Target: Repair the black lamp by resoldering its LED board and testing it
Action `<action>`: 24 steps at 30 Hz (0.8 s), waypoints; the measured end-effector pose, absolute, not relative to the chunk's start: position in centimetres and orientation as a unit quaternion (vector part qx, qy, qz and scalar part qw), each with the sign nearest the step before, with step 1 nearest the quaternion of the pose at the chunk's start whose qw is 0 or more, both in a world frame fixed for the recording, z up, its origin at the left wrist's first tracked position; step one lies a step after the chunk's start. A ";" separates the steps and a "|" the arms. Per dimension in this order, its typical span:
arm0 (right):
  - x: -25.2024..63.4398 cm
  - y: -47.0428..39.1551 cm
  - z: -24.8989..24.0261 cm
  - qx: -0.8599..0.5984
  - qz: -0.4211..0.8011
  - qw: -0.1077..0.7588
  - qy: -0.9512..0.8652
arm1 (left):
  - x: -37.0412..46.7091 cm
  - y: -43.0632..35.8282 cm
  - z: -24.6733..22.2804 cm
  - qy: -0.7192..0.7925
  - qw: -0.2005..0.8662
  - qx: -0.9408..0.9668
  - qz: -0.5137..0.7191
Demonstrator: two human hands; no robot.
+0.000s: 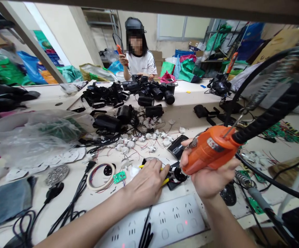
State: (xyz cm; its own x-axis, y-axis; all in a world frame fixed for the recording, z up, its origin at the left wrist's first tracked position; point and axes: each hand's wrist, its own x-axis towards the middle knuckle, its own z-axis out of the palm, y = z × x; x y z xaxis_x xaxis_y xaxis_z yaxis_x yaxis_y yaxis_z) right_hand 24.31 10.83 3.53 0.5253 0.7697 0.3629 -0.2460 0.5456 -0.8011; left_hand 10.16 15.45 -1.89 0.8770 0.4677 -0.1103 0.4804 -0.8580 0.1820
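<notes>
R hand: fingers wrapped round an orange driver, a corded pwr tool; R hand supports it from below.
L hand: L hand palm-down, fingers bent over a yellow-handled tool; can't tell if they pinch it.
Driver: nose pointing down-left, right by a small blk round part; contact can't be made out. Blk cable & spring rise from its top.
Just behind: blk housing, tilted.
Beside L hand: green circuit board, then tape roll w/ a blk disc inside.
Near edge of table, ctr: white pwr strip, two red lights lit.
Near-left corner: grey-blue cloth; metal scourer just beyond.
Mid-table: loose white motors w/ thin wires, blk housings behind.
Left edge: clear plastic bag.
Far edge: co-worker, white tee, holding another orange tool.
</notes>
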 end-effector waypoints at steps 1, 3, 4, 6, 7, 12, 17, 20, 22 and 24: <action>24.3 10.8 3.5 -0.356 0.313 0.799 -0.371 | 10.2 15.5 -1.9 0.245 0.103 0.963 -0.033; 24.2 10.8 3.5 -0.355 0.309 0.800 -0.372 | 10.1 15.5 -1.9 0.242 0.100 0.965 -0.035; 24.2 10.8 3.5 -0.355 0.309 0.800 -0.373 | 10.1 15.5 -1.9 0.241 0.097 0.965 -0.035; 24.1 10.8 3.5 -0.356 0.311 0.796 -0.379 | 9.9 15.6 -1.9 0.241 0.092 0.966 -0.034; 24.1 10.9 3.5 -0.357 0.313 0.793 -0.382 | 9.8 15.6 -1.8 0.241 0.090 0.966 -0.033; 24.2 10.8 3.5 -0.373 0.316 0.779 -0.394 | 9.6 15.5 -1.4 0.244 0.094 0.965 -0.029; 24.4 10.7 3.5 -0.379 0.307 0.783 -0.386 | 9.7 14.9 -1.9 0.276 0.139 0.951 0.008; 24.6 10.6 3.5 -0.381 0.316 0.778 -0.387 | 10.0 14.5 -2.5 0.283 0.152 0.947 0.016; 24.7 10.6 3.4 -0.377 0.324 0.776 -0.389 | 10.2 14.5 -2.6 0.279 0.148 0.949 0.015; 24.7 10.6 3.4 -0.381 0.322 0.773 -0.393 | 10.4 14.5 -2.6 0.273 0.141 0.952 0.004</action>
State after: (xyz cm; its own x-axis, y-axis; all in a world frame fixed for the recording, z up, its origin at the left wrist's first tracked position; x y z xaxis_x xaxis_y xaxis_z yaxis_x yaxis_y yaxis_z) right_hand 24.72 10.59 3.35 0.4838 0.7964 0.3630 -0.1976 0.5034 -0.8412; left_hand 10.40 14.51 -2.61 0.8508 0.5210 -0.0688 0.5185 -0.8108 0.2715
